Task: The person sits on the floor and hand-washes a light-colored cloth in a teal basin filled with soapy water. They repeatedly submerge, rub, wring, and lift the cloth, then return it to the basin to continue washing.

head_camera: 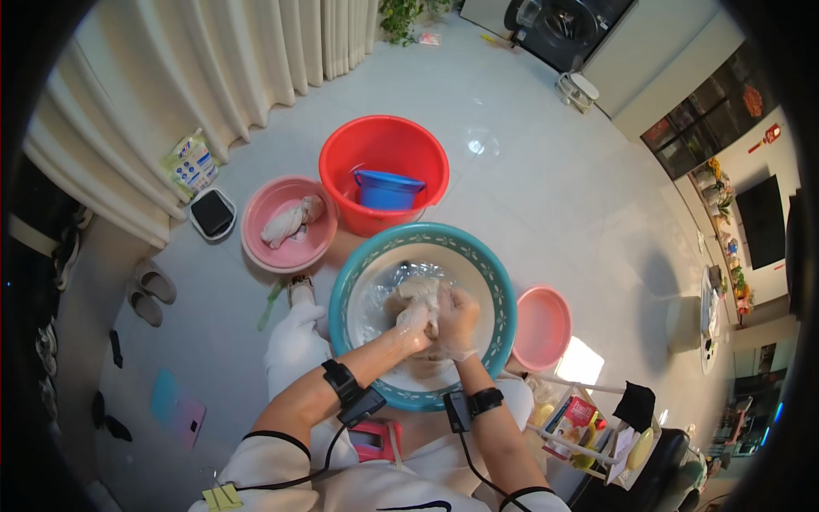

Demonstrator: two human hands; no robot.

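My left hand [416,326] and my right hand [459,320] are both closed around a wet, light-coloured cloth [419,291], held bunched up between them. Suds cling to my fingers and wrists. Under the hands is a large teal-rimmed basin [345,281] with a white leaf pattern on its rim. Soapy water [371,310] fills its lower part, and more cloth seems to lie below my hands, though they partly hide it. The right hand looks blurred.
Beyond the basin stands a red tub [333,160] holding a small blue bucket [387,192]. A pink basin [256,246] at left contains a twisted cloth [288,221]. Another pink basin [542,328] and a wheeled cart [576,441] with packages are at right. Slippers [153,285] lie at left.
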